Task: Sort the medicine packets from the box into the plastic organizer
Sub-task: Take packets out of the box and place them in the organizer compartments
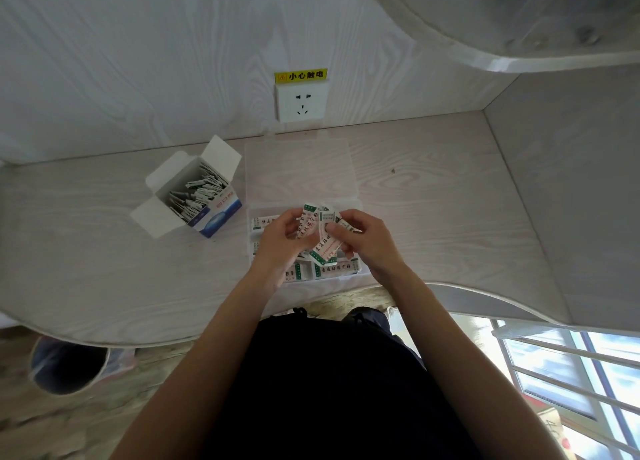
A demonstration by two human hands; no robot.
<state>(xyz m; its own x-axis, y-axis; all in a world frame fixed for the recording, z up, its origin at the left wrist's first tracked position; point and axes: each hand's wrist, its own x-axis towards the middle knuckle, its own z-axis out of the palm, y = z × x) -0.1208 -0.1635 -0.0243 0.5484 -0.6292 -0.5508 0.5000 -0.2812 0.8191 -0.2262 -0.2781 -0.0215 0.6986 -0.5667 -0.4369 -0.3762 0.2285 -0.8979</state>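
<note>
An open white and blue box [194,196] stands on the desk at the left, filled with several medicine packets [194,191]. To its right lies a clear plastic organizer [356,205] with its lid [298,168] folded back toward the wall. Packets lie in its compartments, one at the front right [337,269]. Above the organizer my left hand [282,243] and my right hand [362,239] both grip a bunch of white packets [320,232] with green ends and red print.
A wall socket [302,103] with a yellow warning label sits behind the organizer. The pale wood desk [433,196] has a curved front edge and a side wall at the right. A bin [69,366] stands on the floor at the lower left.
</note>
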